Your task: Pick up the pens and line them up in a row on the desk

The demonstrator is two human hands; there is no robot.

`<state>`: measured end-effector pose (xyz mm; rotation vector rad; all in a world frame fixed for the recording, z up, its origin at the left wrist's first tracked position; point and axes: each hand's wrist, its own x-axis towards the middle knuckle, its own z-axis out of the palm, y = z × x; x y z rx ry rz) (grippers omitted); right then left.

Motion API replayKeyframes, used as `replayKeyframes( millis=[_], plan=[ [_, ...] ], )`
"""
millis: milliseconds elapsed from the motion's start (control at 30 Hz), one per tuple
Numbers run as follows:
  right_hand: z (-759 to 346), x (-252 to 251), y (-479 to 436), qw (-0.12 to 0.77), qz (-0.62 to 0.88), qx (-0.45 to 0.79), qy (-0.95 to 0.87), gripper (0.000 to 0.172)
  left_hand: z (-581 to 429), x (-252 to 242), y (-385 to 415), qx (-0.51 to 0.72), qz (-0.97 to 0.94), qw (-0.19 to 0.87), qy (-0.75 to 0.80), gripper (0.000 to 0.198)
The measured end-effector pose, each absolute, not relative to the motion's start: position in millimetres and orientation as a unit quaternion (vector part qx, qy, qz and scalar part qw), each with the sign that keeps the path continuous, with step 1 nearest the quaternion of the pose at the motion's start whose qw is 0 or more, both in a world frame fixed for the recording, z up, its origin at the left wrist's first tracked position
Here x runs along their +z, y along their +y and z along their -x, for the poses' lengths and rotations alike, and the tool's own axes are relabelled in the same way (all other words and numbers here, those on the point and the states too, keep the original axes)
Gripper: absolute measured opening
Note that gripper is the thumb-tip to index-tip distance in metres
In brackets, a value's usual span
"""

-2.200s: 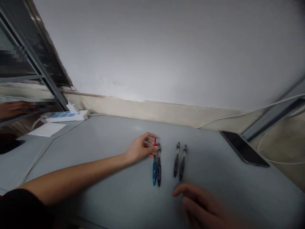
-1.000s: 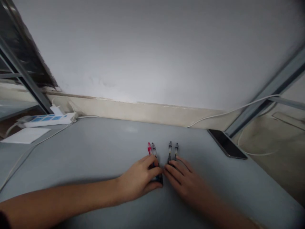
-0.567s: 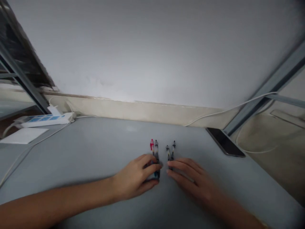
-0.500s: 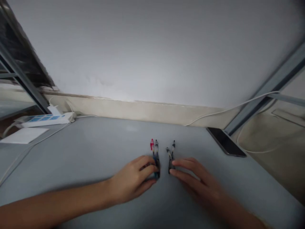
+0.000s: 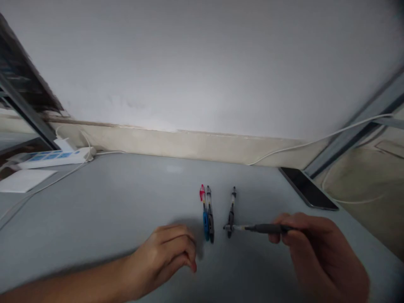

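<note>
Between the finger and thumb of my right hand [image 5: 315,248] is a black-gripped pen [image 5: 267,228], held by its tip end. Its clear barrel points left and crosses over the lower part of another black pen [image 5: 232,210] on the table. To the left, a pen with a pink top and blue grip [image 5: 205,223] lies side by side with a black pen [image 5: 210,216]. My left hand [image 5: 172,252] is beside the blue grip, apart from it, with fingers curled together and nothing visible in them.
A dark phone [image 5: 307,188] lies at the right edge of the grey table [image 5: 142,193]. On the left are a white power strip [image 5: 57,156], a white flat item [image 5: 27,180] and a trailing cable [image 5: 47,185]. A wall [image 5: 202,84] rises behind.
My right hand has lifted one black pen and swung it sideways to the right. My left hand has let go of the left pair, moved slightly left and down, and curled its fingers.
</note>
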<state>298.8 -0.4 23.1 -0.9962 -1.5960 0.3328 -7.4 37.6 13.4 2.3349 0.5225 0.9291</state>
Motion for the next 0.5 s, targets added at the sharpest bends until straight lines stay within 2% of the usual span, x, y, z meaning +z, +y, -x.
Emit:
replayKeyframes(
  millis=[67,200,300,500],
  plan=[
    [-296,23,-1,0.602,0.439,0.196,-0.637,0.008,9,14,38,0.344,-0.856,0.321,0.215,0.035],
    [-292,26,4,0.629,0.413,0.35,-0.558,0.02,11,13,39,0.351,-0.822,0.368,0.255,0.049],
    [-293,22,6,0.587,0.408,0.446,-0.539,0.026,11,11,41,0.343,-0.805,0.396,0.277,0.055],
    [-300,-1,-7,0.481,0.385,0.653,-0.44,0.017,10,5,42,0.279,-0.78,0.478,0.292,0.055]
  ],
)
